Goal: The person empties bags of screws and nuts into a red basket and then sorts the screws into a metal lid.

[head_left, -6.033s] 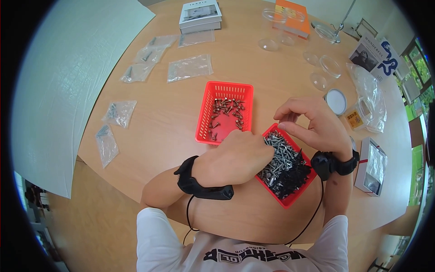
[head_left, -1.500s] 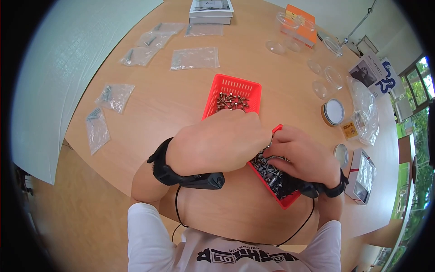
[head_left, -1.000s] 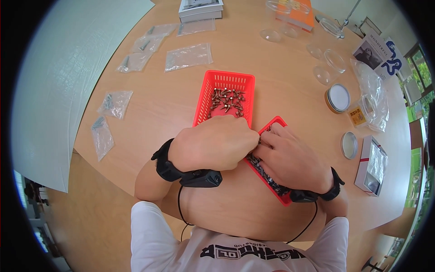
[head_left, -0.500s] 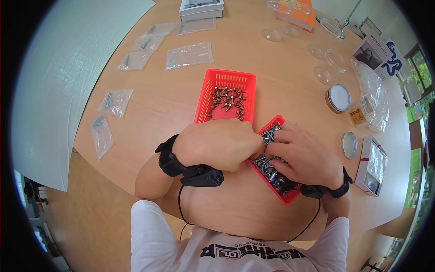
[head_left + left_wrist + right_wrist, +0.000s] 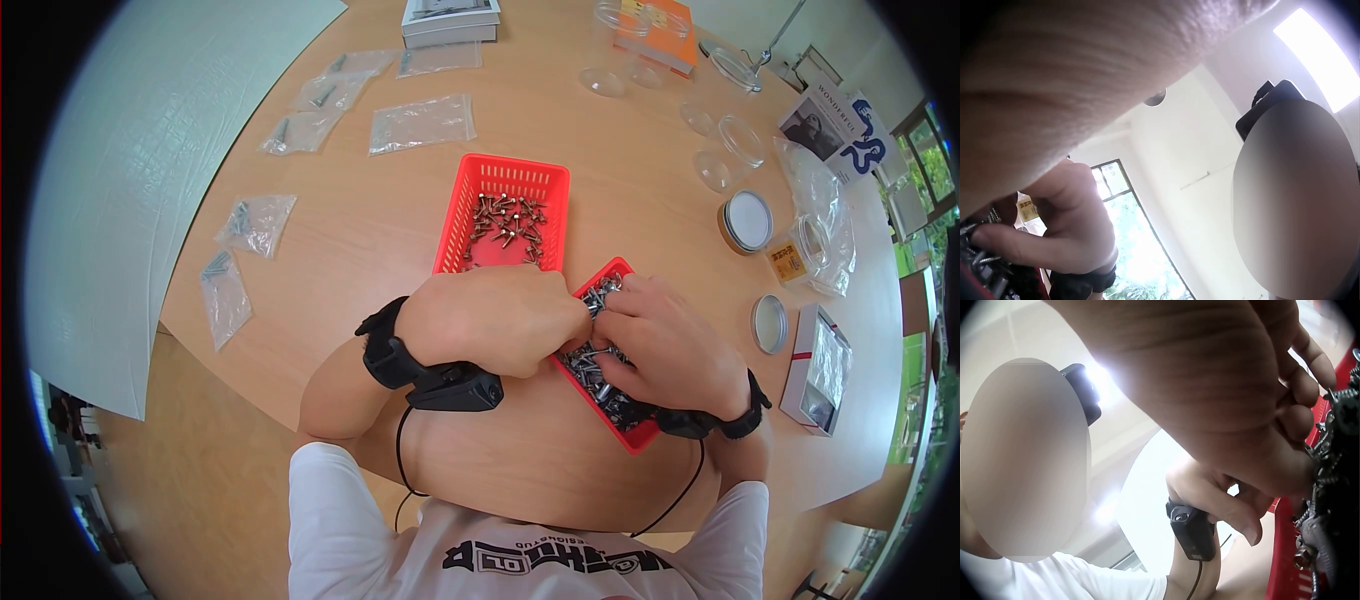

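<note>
A narrow red basket (image 5: 640, 438) holds silver screws (image 5: 588, 370) and black pieces. My right hand (image 5: 672, 345) is over it, thumb and curled fingers down among the screws; the left wrist view shows the right thumb (image 5: 1007, 245) against them. Beside its left edge, my left hand (image 5: 495, 318) is bent with curled fingers. In the right wrist view the left hand (image 5: 1210, 494) has its thumb angled down by the curled fingers; whether it holds anything is unclear. Behind my left hand, a larger red basket (image 5: 562, 215) holds brownish bolts (image 5: 508, 220).
Bags with screws (image 5: 257, 226) lie at the left, and a flat clear bag (image 5: 422, 124) behind the larger basket. At the right are a round tin (image 5: 748, 220), a lid (image 5: 769, 324), a box (image 5: 817, 370) and clear containers (image 5: 740, 140). Books (image 5: 450, 24) are at the back.
Compared with the earliest frame, my right hand has come down from above the small basket's far end into the screws. Over the last half second, both hands have barely moved.
</note>
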Demonstrator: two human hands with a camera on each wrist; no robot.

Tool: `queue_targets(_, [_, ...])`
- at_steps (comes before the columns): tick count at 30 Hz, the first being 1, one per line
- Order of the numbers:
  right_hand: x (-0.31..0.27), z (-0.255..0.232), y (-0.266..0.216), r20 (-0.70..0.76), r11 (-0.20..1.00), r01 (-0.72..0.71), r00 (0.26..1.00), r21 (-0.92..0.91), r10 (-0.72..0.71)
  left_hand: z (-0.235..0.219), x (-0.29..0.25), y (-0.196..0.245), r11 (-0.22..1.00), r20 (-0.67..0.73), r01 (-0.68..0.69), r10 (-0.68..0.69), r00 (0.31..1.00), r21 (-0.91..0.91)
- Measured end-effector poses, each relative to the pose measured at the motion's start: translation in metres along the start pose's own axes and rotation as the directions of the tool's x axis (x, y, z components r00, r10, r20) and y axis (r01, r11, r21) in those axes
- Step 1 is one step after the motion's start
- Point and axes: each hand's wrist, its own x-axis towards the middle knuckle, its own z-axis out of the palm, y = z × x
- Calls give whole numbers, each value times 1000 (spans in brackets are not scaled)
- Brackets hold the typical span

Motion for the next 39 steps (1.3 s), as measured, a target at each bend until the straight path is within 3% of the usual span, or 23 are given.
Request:
queue_targets(4, [-4,-10,-3,17,991,-121,992,-48,122,1,3,1,1000,0,-16,16,1000,-11])
queue_targets(7, [-5,-16,-7,-68,993,-114,991,33,116,8,2,-6,989,-127,-150,148,981,-12])
queue_targets(13, [-1,-5,0,-101,989,-21,994,149,36,6,1,-5,998,-175,-58,63,982,32])
queue_targets(16, [-2,5,6,-144,981,87,988,173,-62,4,-1,-6,994,-221,-75,91,971,81])
queue_targets(19, [0,11,-3,-99,997,75,992,32,-72,-10,-11,-6,985,-367,-124,159,917,116])
queue_targets(22, [-1,7,-9,44,999,18,999,-37,-17,-19,-21,-11,994,-477,51,4,879,101])
queue_targets(25, [1,5,-9,36,998,42,999,-46,-41,-32,-30,-15,941,-563,295,-156,811,165])
queue_targets(28, [2,10,-9,-2,998,55,998,-34,-55,-28,-39,-21,934,-659,325,-152,737,148])
queue_targets(31, [3,11,-10,-14,998,58,998,-34,-58,-18,-42,-20,989,-513,106,-37,858,105])
queue_targets(34, [3,10,-12,-9,999,36,999,-34,-36,5,-39,-14,978,-550,-178,207,809,105])
queue_targets(39, [3,11,-11,5,999,42,999,-14,-42,5,-19,-3,985,-240,0,42,970,174])
